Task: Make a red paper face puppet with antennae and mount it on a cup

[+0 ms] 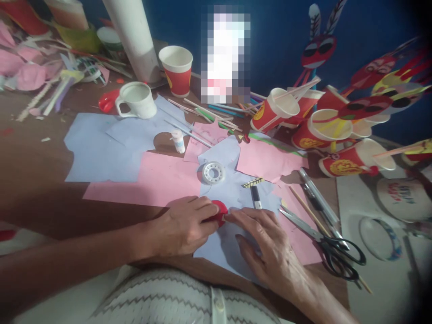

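Observation:
My left hand (189, 225) is closed on a small rounded red piece (222, 210), probably paper, much of it hidden behind the fingers. My right hand (266, 243) reaches in from the other side, its fingers stretched out and the thumb apart. The index fingertip touches the red piece's right edge. Beneath both hands lies blue paper (219, 245). A white tape ring (213, 173) rests just beyond them. Beyond the right fingers are a dark marker (255, 197) and a yellow strip with a black leaf-like pattern (253, 182).
Black-handled scissors (315, 234) and a wooden stick (299, 198) lie at right. Pink paper (172, 175) spreads leftward, near a small white bottle (177, 141) and a white mug (137, 100). Red paper cups (177, 72) stand behind, several holding red paper puppets (319, 51).

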Demonstrator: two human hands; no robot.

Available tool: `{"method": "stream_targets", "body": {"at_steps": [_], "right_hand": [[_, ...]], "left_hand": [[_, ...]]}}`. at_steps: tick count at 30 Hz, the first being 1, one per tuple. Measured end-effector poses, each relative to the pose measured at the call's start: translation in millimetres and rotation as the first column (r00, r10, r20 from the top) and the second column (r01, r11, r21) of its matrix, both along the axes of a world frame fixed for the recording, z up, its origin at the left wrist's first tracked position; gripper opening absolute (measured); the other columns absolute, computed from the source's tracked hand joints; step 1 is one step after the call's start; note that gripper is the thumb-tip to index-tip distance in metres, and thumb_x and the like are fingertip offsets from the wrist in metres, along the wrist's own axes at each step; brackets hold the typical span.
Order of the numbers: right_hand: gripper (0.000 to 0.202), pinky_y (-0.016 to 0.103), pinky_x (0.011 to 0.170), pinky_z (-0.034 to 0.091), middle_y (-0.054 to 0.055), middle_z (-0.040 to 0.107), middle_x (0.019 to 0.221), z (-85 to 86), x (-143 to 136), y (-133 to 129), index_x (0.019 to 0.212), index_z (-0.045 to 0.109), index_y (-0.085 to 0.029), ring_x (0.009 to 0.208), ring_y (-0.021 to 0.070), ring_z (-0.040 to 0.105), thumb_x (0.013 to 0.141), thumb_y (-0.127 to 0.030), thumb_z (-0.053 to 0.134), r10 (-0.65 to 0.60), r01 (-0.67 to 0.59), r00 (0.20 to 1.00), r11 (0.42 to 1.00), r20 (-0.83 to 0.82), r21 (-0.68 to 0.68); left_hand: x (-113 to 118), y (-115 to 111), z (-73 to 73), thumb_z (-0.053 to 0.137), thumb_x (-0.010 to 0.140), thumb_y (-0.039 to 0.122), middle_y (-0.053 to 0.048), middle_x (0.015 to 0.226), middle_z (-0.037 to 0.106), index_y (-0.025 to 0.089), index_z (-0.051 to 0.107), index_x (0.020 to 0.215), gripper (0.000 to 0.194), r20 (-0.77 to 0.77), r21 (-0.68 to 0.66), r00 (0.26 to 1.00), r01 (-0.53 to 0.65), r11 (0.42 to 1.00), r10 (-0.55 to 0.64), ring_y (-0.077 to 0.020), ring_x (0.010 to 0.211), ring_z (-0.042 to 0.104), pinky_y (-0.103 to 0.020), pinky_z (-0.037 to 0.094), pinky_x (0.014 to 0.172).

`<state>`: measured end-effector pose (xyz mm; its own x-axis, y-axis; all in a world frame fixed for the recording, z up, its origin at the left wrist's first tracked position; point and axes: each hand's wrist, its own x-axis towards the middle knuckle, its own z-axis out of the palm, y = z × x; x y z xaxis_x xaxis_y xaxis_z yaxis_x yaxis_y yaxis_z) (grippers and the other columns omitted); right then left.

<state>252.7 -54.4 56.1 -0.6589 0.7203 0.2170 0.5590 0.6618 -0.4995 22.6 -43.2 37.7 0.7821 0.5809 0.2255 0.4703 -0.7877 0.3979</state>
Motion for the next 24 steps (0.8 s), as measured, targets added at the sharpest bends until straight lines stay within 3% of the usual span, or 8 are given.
{"method": "stream_targets", "body": {"at_steps": [4, 9, 15, 19, 24], "right_hand": [[0.042, 0.042, 0.088, 0.036, 0.011, 0.068, 0.113, -5.6, 0, -6, 0.128, 0.050, -0.013, 0.110, 0.0230, 0.055, 0.088, -0.004, 0.044, 0.057, -0.063, 0.995, 0.995, 0.084, 0.073], [0.041, 0.044, 0.095, 0.032, 0.009, 0.063, 0.126, -9.1, -4, -16, 0.131, 0.049, -0.013, 0.123, 0.0247, 0.048, 0.090, -0.006, 0.044, 0.058, -0.070, 0.984, 0.995, 0.169, 0.064], [0.036, 0.041, 0.093, 0.038, 0.010, 0.063, 0.125, 8.7, 2, -5, 0.127, 0.051, -0.014, 0.121, 0.0250, 0.049, 0.091, -0.018, 0.047, 0.034, -0.033, 0.999, 0.997, 0.024, -0.068], [0.029, 0.040, 0.092, 0.041, 0.007, 0.066, 0.117, 14.1, 20, 23, 0.120, 0.056, -0.020, 0.112, 0.0221, 0.056, 0.092, -0.016, 0.048, -0.073, 0.072, 0.997, 0.997, -0.021, -0.035], [0.016, 0.039, 0.079, 0.040, 0.006, 0.070, 0.090, 6.4, 31, 47, 0.095, 0.065, -0.019, 0.085, 0.0238, 0.064, 0.090, -0.031, 0.055, -0.296, 0.262, 0.943, 0.942, 0.155, 0.208]], "left_hand": [[1, 0, -0.2, 0.048, 0.084, 0.007, -0.009, 0.104, 0.061, 0.014, 0.064, 0.088, 0.018, 0.016, -0.033, 1.000, -0.018, 0.999, 0.019, -0.0209, 0.088, 0.052, -0.035, 0.049, 0.077], [3, 1, 1.4, 0.047, 0.083, 0.006, -0.010, 0.100, 0.062, 0.013, 0.064, 0.083, 0.019, 0.021, -0.061, 1.000, -0.021, 0.998, 0.023, -0.0210, 0.086, 0.054, -0.035, 0.050, 0.075], [1, 0, 1.8, 0.047, 0.084, 0.008, -0.010, 0.099, 0.062, 0.013, 0.064, 0.095, 0.021, 0.068, -0.038, 0.997, -0.030, 0.999, 0.033, -0.0219, 0.087, 0.054, -0.036, 0.049, 0.076], [1, 0, 1.2, 0.047, 0.084, 0.007, -0.009, 0.096, 0.064, 0.014, 0.064, 0.096, 0.022, 0.088, -0.010, 0.995, -0.048, 0.999, 0.049, -0.0218, 0.087, 0.054, -0.035, 0.049, 0.075], [2, 1, -0.4, 0.047, 0.082, 0.005, -0.008, 0.092, 0.062, 0.015, 0.064, 0.095, 0.024, 0.084, -0.026, 0.995, -0.045, 0.999, 0.047, -0.0208, 0.083, 0.053, -0.032, 0.048, 0.071]]}}
